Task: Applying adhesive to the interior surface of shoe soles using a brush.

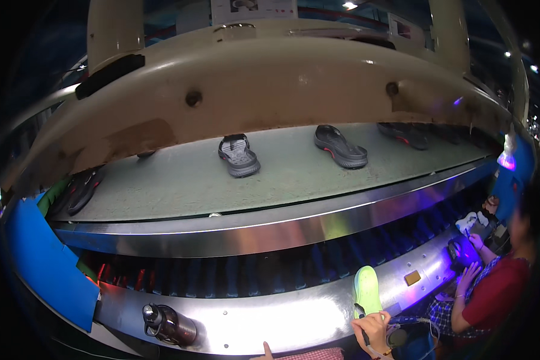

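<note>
A lime-green shoe sole (368,286) lies lengthwise on the shiny metal ledge. Just at its near end is my right hand (374,330), its fingers closed around a slim dark tool like a brush or pen (360,311). The tool's tip is at the sole's near end; I cannot tell whether it touches. My left hand (265,351) shows only partly at the lower edge, one finger stretched out over the front of the ledge and nothing seen in it.
A dark bottle (171,324) stands on the ledge at left. Right of the sole lies a yellowish block (412,277). A co-worker in a red top (499,294) handles shoe parts at far right. Behind, dark shoes (341,147) lie on a green belt (282,180) beneath a beige machine hood (294,90).
</note>
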Available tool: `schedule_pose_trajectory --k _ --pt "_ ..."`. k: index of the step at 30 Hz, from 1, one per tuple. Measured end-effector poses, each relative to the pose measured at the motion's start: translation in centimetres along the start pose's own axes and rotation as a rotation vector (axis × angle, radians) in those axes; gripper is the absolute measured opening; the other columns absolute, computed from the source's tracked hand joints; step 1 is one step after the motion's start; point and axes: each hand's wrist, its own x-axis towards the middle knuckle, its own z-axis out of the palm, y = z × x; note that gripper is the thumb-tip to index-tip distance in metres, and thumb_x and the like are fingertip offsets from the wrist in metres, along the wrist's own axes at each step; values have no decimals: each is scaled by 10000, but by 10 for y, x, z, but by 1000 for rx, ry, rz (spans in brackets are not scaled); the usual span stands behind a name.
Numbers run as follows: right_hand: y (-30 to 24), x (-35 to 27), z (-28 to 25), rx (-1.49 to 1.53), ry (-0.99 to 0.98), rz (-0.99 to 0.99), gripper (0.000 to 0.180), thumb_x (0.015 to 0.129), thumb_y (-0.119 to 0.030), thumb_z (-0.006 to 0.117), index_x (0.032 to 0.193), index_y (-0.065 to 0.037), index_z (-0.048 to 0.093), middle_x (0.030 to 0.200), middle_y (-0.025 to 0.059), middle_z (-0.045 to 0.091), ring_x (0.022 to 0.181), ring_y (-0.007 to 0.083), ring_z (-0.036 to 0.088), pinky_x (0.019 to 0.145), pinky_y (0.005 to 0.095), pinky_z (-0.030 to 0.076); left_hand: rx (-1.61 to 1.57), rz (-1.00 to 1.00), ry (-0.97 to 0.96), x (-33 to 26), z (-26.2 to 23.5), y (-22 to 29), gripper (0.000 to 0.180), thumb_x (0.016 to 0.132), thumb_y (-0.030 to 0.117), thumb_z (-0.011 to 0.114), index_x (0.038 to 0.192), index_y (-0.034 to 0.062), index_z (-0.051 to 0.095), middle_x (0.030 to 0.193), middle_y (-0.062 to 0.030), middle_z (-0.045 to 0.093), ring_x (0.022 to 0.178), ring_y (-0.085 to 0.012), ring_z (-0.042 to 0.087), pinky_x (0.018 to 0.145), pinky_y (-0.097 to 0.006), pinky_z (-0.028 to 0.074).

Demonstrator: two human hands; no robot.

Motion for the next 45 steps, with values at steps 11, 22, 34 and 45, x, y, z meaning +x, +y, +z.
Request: schedule_pose_trajectory --k 11,22,34,45 --pt "-6 7 8 22 -24 -26 85 671 -94 703 742 -126 668 692 -26 626 737 151 552 870 391 271 68 57 -21 10 34 -10 455 950 304 283 1039 -22 588 1030 -239 597 995 -364 560 893 -417 409" --pt "7 2 6 -8 -17 9 62 680 -101 698 733 -123 674 685 -17 629 744 151 551 870 393 269 -78 -56 -49 5 27 0 450 948 297 292 1141 -30 534 1132 -239 558 1076 -363 523 932 -408 399" --pt "19 -11 14 -8 -43 3 72 686 -106 697 751 -124 669 689 -18 629 754 153 547 869 390 270 -78 -5 59 18 50 -8 318 886 184 435 1103 -35 513 1032 -280 572 972 -391 562 844 -439 452" --pt "15 -6 8 -14 -45 -37 96 673 -90 702 752 -129 663 689 -29 614 752 152 540 862 389 272 -48 64 61 25 58 -19 420 839 238 563 1120 -60 470 1003 -292 574 927 -398 576 792 -438 478"
